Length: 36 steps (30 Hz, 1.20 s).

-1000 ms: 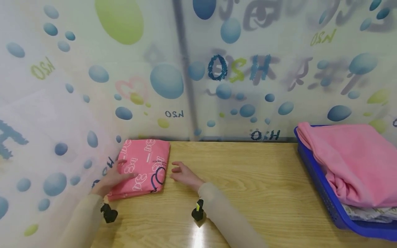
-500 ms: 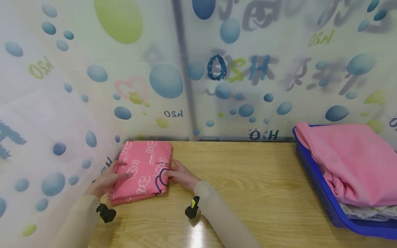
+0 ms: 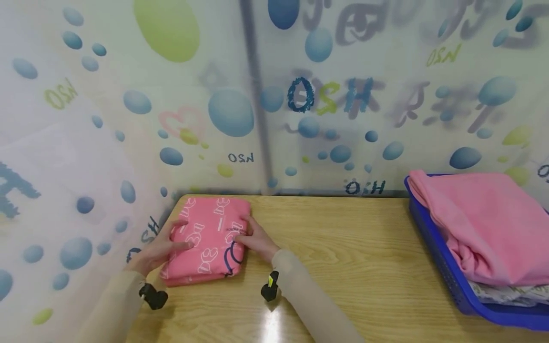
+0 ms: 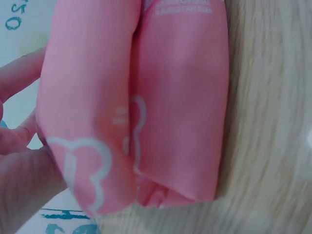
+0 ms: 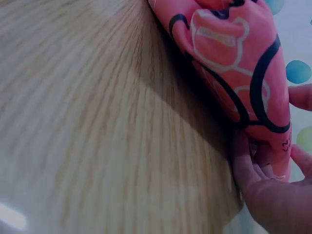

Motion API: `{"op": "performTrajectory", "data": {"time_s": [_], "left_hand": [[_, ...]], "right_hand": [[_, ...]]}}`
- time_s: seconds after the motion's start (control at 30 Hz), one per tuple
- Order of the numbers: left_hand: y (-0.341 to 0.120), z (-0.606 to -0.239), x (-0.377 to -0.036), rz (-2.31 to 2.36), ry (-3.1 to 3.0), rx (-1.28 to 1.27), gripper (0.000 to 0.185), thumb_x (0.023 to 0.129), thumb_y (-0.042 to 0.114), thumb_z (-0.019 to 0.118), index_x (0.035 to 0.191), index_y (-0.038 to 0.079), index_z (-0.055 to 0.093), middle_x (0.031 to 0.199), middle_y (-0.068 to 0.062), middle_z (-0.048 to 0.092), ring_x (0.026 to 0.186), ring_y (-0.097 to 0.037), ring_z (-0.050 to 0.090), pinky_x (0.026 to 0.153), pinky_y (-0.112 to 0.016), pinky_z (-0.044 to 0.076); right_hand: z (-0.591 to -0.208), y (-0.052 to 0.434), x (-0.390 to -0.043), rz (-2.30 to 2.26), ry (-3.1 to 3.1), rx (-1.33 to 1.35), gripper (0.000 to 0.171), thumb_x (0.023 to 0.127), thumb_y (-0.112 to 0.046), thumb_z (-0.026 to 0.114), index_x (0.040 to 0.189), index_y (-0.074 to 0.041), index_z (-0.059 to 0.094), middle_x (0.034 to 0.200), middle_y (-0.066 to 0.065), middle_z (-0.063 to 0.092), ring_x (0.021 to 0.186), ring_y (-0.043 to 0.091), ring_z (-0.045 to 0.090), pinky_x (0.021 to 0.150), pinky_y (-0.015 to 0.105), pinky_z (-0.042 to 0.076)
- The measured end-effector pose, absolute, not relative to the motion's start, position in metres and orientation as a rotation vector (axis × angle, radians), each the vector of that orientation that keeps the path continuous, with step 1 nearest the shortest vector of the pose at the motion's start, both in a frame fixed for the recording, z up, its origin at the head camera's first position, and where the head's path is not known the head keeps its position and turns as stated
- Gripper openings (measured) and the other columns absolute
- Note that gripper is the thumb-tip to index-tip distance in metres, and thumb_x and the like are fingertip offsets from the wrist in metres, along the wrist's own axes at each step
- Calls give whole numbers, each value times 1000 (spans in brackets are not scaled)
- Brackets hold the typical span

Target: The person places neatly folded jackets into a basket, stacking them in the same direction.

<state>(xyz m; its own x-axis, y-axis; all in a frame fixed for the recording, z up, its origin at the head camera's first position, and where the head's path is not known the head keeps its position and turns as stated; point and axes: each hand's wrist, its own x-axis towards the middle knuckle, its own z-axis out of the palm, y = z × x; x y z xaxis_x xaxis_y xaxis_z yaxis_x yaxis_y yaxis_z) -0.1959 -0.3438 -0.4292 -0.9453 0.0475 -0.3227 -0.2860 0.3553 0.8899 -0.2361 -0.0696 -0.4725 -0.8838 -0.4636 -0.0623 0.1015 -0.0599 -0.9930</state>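
A folded pink cloth (image 3: 210, 238) with white bear outlines and dark blue loops lies at the left of the wooden table. My left hand (image 3: 158, 248) holds its left edge, the thumb resting across the top. At the opposite edge, my right hand (image 3: 259, 242) grips the cloth near its dark blue loops. In the right wrist view, fingers of the right hand (image 5: 273, 200) reach under the cloth (image 5: 243, 78) at its edge. The left wrist view shows the thick folded layers of the cloth (image 4: 180, 97), with the left hand (image 4: 24, 170) partly hidden behind them.
A blue plastic basket (image 3: 446, 281) stands at the right, holding a pink fleece-like cloth (image 3: 493, 224) above a white patterned cloth (image 3: 510, 293). A curtain with bubble prints (image 3: 334, 119) hangs along the back and left of the wooden table (image 3: 339, 238).
The right hand has come in from beside the folded cloth and taken its right edge. The cloth has shifted a little to the right, with the left hand following.
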Motion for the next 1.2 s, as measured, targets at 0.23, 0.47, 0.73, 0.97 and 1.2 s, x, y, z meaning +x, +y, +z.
{"op": "performTrajectory", "data": {"time_s": [0.23, 0.47, 0.73, 0.97, 1.2], "left_hand": [[-331, -422, -192, 1667, 2255, -133, 77, 93, 22, 66, 151, 17, 16, 147, -26, 19, 117, -36, 45, 89, -41, 50], [-319, -422, -193, 1602, 2267, -24, 80, 89, 29, 70, 151, 28, 20, 151, -19, 19, 122, -36, 45, 92, -44, 48], [-301, -425, -199, 1565, 2266, 111, 73, 90, 25, 69, 150, 28, 27, 152, -18, 17, 119, -37, 46, 89, -43, 50], [-285, -423, -200, 1501, 2308, 185, 75, 90, 27, 69, 152, 30, 28, 155, -17, 14, 128, -41, 36, 95, -49, 45], [-268, -426, -203, 1522, 2298, 199, 73, 89, 29, 70, 151, 34, 30, 155, -13, 16, 128, -38, 37, 94, -46, 46]], "right_hand": [[-471, -45, -237, -1775, 2084, -472, 66, 87, -20, 71, 146, -17, 42, 145, 13, 40, 123, 26, 45, 104, 43, 37], [-464, -17, -240, -1696, 2118, -530, 66, 88, -21, 70, 147, -19, 42, 137, 16, 47, 108, 24, 54, 94, 41, 44], [-463, 11, -243, -1659, 2190, -654, 66, 88, -23, 68, 148, -16, 42, 150, 13, 36, 130, 32, 38, 105, 50, 32], [-456, 33, -240, -1484, 2381, -710, 63, 87, -33, 69, 145, -23, 47, 137, 17, 44, 117, 29, 43, 98, 48, 38], [-452, 53, -239, -1415, 2434, -702, 62, 88, -36, 68, 145, -26, 46, 135, 16, 43, 113, 26, 43, 94, 46, 40]]}}
